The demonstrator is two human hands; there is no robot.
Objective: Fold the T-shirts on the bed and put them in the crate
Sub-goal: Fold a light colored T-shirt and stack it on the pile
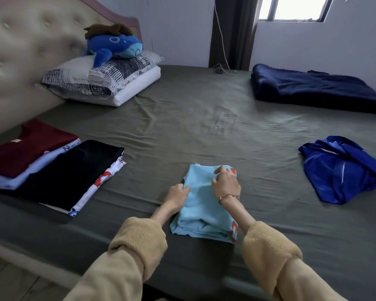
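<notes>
Bed [204,118], grey-green sheet, fills the view. Dark blue blanket [313,88] is laid far right; pillows [100,81] far left, topped by a blue plush toy [115,46]. Folded T-shirts [52,168] are stacked near left. Crumpled blue T-shirt [343,170] is left at right. Light blue T-shirt [204,205], partly folded, is set near centre: its left edge is pinched by the left hand [178,192], its top fold gripped by the right hand [226,181].

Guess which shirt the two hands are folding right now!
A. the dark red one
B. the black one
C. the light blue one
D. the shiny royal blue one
C: both the left hand and the right hand grip the light blue shirt on the bed.
</notes>
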